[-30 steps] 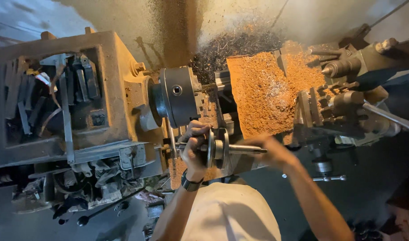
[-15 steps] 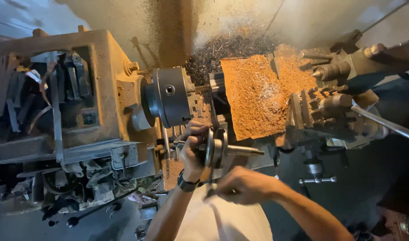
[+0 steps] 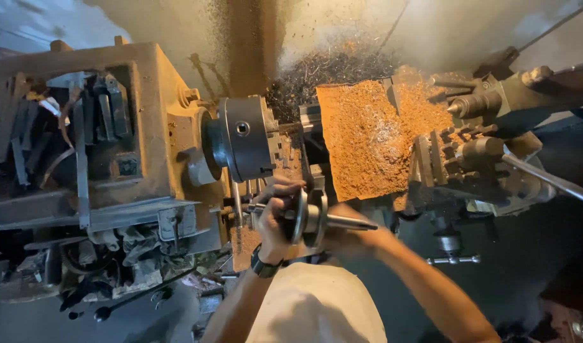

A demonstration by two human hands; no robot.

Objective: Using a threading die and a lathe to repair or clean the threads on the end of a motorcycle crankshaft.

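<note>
Chip-strewn lathe [image 3: 145,146]: left hand [image 3: 275,219] grasps flanged shaft [image 3: 317,219], axis pointing right; right hand [image 3: 342,238] beneath, grip unclear.

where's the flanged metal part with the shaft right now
In the head view the flanged shaft part sits low at centre, in front of the lathe, just below and right of the chuck, held in the left hand, with the right hand under it.

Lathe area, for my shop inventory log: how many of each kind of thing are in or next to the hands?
Hands: 2, left and right
Flanged metal shaft, held: 1
Lathe chuck: 1
Chip-covered board: 1
Tailstock: 1
Wristwatch: 1
Total: 7
</note>
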